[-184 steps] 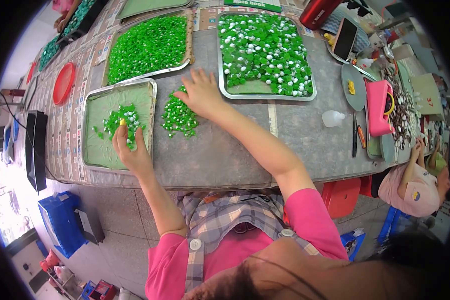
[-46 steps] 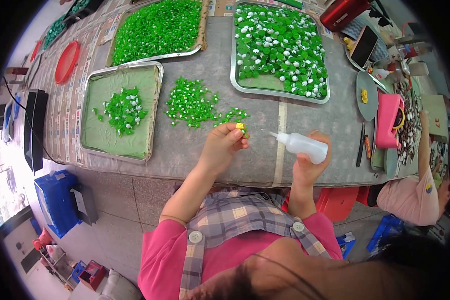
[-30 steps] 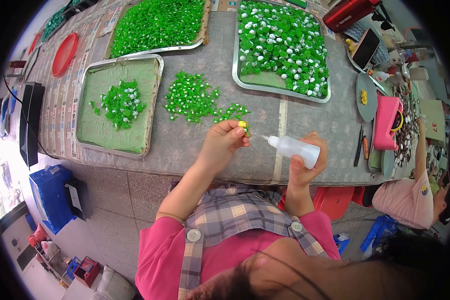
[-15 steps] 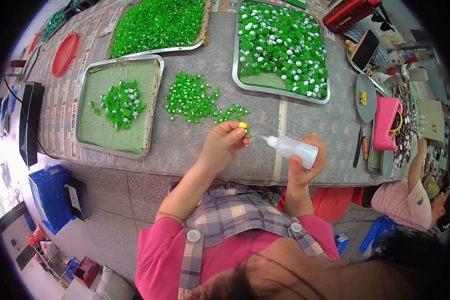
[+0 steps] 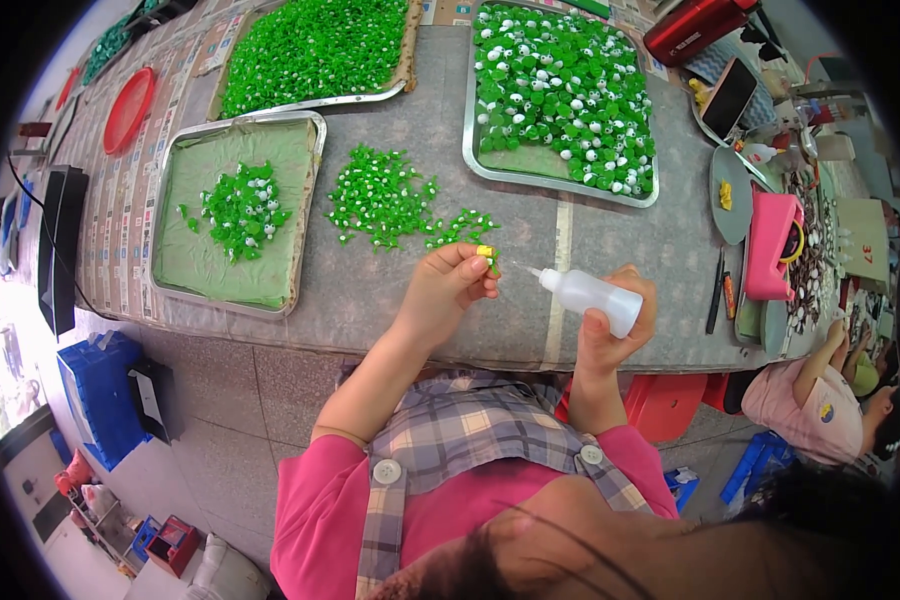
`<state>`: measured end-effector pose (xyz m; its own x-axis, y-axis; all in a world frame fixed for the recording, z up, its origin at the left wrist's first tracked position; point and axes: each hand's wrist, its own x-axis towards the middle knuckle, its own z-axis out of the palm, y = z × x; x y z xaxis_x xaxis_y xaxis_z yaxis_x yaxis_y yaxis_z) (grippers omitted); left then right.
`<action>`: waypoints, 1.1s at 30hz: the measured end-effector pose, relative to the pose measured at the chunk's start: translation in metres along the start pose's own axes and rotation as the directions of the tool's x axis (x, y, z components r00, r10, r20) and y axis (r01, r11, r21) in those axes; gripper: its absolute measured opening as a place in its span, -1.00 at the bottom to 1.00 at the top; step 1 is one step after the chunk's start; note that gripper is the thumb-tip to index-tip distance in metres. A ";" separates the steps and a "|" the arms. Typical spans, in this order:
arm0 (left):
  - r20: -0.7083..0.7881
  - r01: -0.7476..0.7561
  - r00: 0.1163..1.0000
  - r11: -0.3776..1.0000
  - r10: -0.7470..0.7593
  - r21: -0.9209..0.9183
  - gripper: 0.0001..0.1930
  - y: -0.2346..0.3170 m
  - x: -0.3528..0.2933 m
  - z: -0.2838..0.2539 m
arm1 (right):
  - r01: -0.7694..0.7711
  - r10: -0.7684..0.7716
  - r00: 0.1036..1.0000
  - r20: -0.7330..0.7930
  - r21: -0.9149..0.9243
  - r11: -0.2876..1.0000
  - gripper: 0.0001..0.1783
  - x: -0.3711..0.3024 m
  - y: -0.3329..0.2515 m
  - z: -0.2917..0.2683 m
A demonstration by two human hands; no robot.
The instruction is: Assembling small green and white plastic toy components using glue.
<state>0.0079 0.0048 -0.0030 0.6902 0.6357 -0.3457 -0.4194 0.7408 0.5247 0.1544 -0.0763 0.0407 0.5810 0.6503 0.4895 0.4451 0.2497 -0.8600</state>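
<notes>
Near the table's front edge my left hand point(image 5: 454, 280) pinches a small green piece point(image 5: 495, 262) between thumb and forefinger. Yellow point(image 5: 485, 251) shows at the fingertips, perhaps a finger cover. My right hand point(image 5: 620, 318) is wrapped round a white squeeze bottle point(image 5: 592, 298) with a thin nozzle. The bottle lies tilted, its tip pointing left at the green piece, a short gap apart. Just beyond my left hand is a loose heap of small green-and-white pieces point(image 5: 378, 195). A smaller cluster point(image 5: 460, 228) lies beside that heap.
A lined tray point(image 5: 305, 215) at left holds some green-and-white pieces. Two fuller trays stand behind, one at back left point(image 5: 370, 97) and one at back right point(image 5: 570, 190). A phone point(image 5: 730, 88), a pink holder point(image 5: 770, 245) and pens point(image 5: 716, 290) lie right. Another person point(image 5: 810, 400) sits far right.
My right hand has drawn the bottle slightly right, so its tip is a little farther from the green piece. My left hand has hardly moved. The person at far right has shifted an arm.
</notes>
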 end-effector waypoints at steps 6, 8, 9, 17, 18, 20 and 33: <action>0.010 0.014 1.000 1.000 -0.014 0.002 -0.91 0.000 0.001 0.002 | 0.001 0.000 1.000 0.002 -0.021 1.000 -0.48 0.001 0.000 -0.001; 0.005 0.013 1.000 1.000 -0.013 0.005 -0.90 0.000 0.001 0.001 | 0.004 -0.003 1.000 0.007 -0.026 1.000 -0.48 0.000 0.001 0.000; 0.001 0.012 1.000 1.000 -0.012 0.007 -0.90 0.000 0.000 0.000 | -0.001 0.001 1.000 0.007 -0.026 1.000 -0.48 0.000 0.001 0.001; -0.079 -0.119 0.987 0.973 0.137 0.198 -0.93 -0.001 -0.001 0.002 | 0.024 -0.021 0.997 -0.073 0.049 0.999 -0.47 0.000 0.000 -0.003; -0.076 -0.184 0.974 0.940 0.214 0.288 -0.93 -0.001 0.000 0.001 | 0.002 0.001 0.998 -0.061 0.057 0.998 -0.47 -0.001 0.002 -0.003; -0.059 -0.215 0.968 0.931 0.242 0.294 -0.91 -0.002 0.000 -0.001 | -0.020 0.023 0.999 -0.049 0.064 0.998 -0.48 -0.002 0.003 -0.004; -0.023 -0.276 0.954 0.902 0.300 0.332 -0.89 0.000 -0.001 0.000 | -0.038 0.038 0.999 0.002 0.032 0.999 -0.50 -0.006 0.008 -0.005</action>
<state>0.0078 0.0041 -0.0028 0.5189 0.8334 -0.1903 -0.3725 0.4208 0.8272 0.1579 -0.0824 0.0317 0.5962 0.6603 0.4566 0.4009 0.2479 -0.8819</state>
